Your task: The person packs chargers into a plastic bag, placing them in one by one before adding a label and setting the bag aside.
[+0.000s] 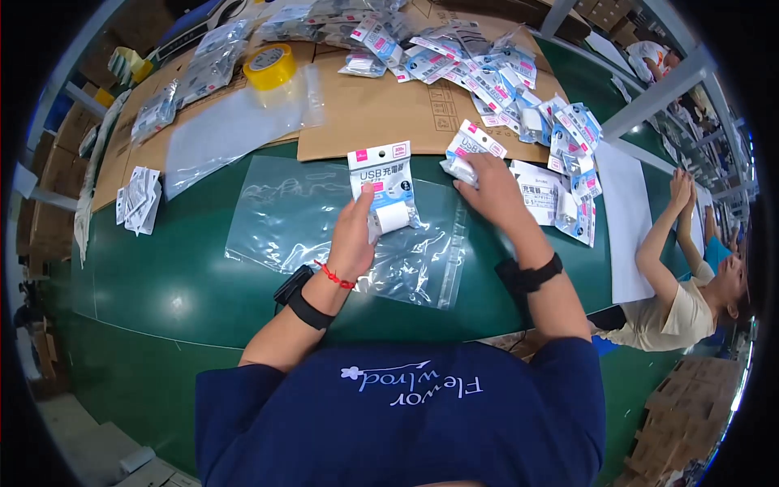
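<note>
My left hand [352, 235] grips a packaged USB charger [395, 213] by its left edge, thumb on the front. The pack has a white header card with a hang hole, and a white charger shows through its clear lower part. To its right, my right hand [497, 191] holds another charger pack [469, 144], its fingers closed over the right side and partly covering it. Under and around my left hand, a clear plastic bag [280, 213] lies flat on the green table [170, 268]. Near my right wrist are more charger packs [535, 195].
A heap of charger packs [487, 77] covers the cardboard [357, 122] at the far side. A yellow tape roll [269, 67] stands on clear bags [223, 138]. Small cards [139, 199] are stacked at left. A co-worker [682, 300] is at right, beside a metal post [649, 101].
</note>
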